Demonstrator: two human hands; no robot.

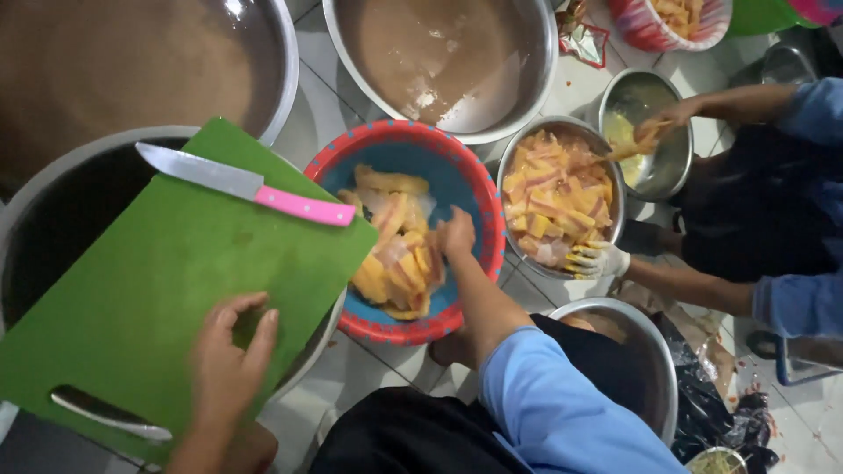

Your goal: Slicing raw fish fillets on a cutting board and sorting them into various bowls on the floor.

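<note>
Fruit slices in the blue basin meet the curled right hand; the left hand, fingers spread, presses flat on the green board.

Floor is white square tile with dark grout, lit flat and dim. Big steel basins crowd the top, holding murky brownish water. Smaller steel bowl at right, another lower down. Black plastic bag lies crumpled bottom right, red specks on the tile beside it. No walls or windows in view.
</note>
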